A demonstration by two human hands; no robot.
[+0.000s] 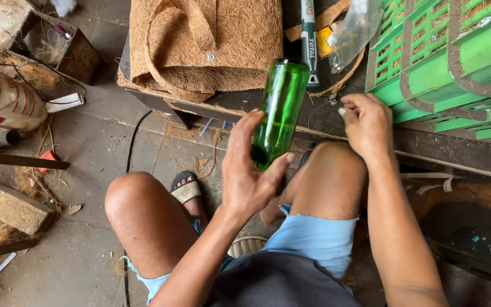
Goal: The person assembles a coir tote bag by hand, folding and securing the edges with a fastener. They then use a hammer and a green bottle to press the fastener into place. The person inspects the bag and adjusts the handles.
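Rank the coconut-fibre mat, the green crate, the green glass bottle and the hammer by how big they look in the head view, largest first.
1. Coconut-fibre mat and green crate: both cut off by the frame, too alike to rank.
2. Green glass bottle, held in the left hand, nearer the camera.
3. Hammer, partly hidden behind the bottle.

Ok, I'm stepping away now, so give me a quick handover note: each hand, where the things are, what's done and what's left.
Left hand: gripping the green glass bottle near its lower end, holding it tilted above the knees.
Right hand: fingers pinched together by the bench edge; what it pinches is too small to tell.
Nearby: coir mat pieces and a hammer on the bench, green plastic crate to the right.
Done: bottle is picked up.
Left: bottle looks bare, with no coir on it yet.
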